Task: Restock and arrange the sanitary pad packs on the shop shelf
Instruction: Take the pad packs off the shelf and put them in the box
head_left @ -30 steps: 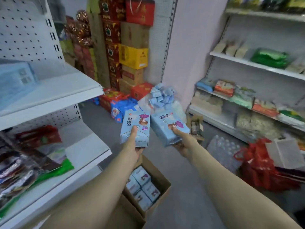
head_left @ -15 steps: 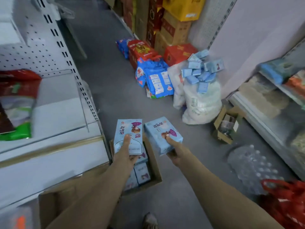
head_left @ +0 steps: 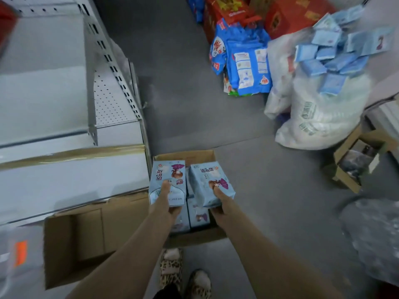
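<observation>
Leopard-print slippers [head_left: 170, 266] mark where a person stands over an open carton [head_left: 185, 156] on the grey shop floor, both arms stretched forward. A flattened cardboard box [head_left: 86, 234] lies just to the left of the arms.

The left hand [head_left: 166, 209] grips 1 pale-blue sanitary pad pack [head_left: 170, 175], and the right hand [head_left: 220, 203] grips a 2nd pack [head_left: 205, 180]. Each thumb is pressed flat on its pack's printed face. The other fingers curl underneath, mostly out of sight. Both packs hang just above the carton, side by side and almost touching, with more packs [head_left: 198, 214] stacked below them.

Each pack's long axis runs away from the wrist. The left one points straight ahead and the right one is tilted, its far end leaning left. The white shop shelf [head_left: 64, 182] lies directly to the left of the hands, so the left hand and its pack are nearer to it. Shelving them would likely mean a sideways swing to the left, left pack leading.

The right pack carries Chinese characters that appear to read 医护级, above a drawn figure with a purple shape. The left pack shows the same design, and Latin lettering near the thumb seems to begin "MEDIC", seen upside down.

Farther off, a white sack [head_left: 319, 117] printed with unreadable marks overflows with small blue packets [head_left: 336, 55], beside blue printed bags [head_left: 248, 67] and red cartons [head_left: 295, 14]. A small open box [head_left: 356, 162] sits to the right.
</observation>
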Demonstrator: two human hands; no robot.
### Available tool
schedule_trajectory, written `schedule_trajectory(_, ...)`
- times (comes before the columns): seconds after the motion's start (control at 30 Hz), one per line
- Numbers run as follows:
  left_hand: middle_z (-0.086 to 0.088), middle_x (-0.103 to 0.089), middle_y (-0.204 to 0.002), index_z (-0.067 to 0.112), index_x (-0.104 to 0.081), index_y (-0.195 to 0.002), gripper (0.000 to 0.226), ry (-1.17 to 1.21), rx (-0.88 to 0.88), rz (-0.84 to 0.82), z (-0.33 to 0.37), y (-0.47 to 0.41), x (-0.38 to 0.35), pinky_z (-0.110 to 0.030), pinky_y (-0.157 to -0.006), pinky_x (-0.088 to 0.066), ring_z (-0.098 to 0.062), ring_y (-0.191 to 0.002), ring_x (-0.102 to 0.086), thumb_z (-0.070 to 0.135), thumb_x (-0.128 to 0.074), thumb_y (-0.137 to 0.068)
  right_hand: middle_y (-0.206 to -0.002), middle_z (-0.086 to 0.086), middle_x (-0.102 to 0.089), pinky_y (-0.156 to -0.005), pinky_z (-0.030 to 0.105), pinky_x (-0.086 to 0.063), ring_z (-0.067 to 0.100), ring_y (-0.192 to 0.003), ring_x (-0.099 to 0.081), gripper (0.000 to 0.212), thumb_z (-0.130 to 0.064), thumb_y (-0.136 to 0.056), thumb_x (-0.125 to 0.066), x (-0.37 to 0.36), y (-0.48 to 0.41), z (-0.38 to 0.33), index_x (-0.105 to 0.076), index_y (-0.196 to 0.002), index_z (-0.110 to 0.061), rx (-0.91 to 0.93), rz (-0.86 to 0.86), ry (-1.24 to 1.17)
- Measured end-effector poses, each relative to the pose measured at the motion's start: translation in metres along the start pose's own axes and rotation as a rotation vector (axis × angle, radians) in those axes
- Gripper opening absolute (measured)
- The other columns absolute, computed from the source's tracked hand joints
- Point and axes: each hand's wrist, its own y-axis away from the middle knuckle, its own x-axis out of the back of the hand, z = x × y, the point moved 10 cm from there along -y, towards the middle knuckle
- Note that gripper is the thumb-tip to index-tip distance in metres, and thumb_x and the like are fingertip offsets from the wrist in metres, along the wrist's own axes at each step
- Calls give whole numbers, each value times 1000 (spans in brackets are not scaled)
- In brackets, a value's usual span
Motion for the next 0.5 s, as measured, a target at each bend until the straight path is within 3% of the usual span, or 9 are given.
schedule_trajectory(0.17, -17, -72, -115, 17, -61, -126, 85, -52, 72, -46, -29, -88, 10, -64, -87, -53, -42, -106, -69, 54, -94, -57, -108, 18, -75, -94, 63, -53, 37, -99, -72, 32, -12, -83, -80, 12, -64, 27, -65, -112, -11, -36, 111, -27)
schedule_trajectory(0.3, -12, -75, -108, 17, -63, -124, 73, -33, 67, 5, -35, -133, 9, -64, -84, -55, -36, -99, -72, 52, -88, -64, -87, 14, -73, -61, 48, -56, 33, -80, -71, 23, -14, -83, -81, 24, -105, 40, -62, -97, -15, -68, 178, -23)
schedule_trajectory(0.4, -12, -75, -106, 18, -64, -119, 57, -68, 37, 33, -33, -154, 1, -58, -91, -55, -31, -97, -73, 51, -81, -75, -76, 10, -75, -57, 43, -54, 30, -70, -72, 22, -15, -84, -80, 31, -131, 45, -62, -96, -16, -71, 188, -12)
schedule_trajectory(0.5, -10, -73, -92, 19, -63, -101, 41, -85, 17, 122, -30, -175, 0, -54, -94, -54, -27, -82, -70, 50, -79, -78, -83, 12, -74, -59, 42, -55, 29, -76, -71, 22, -12, -84, -80, 29, -150, 48, -62, -98, -15, -76, 180, -29)
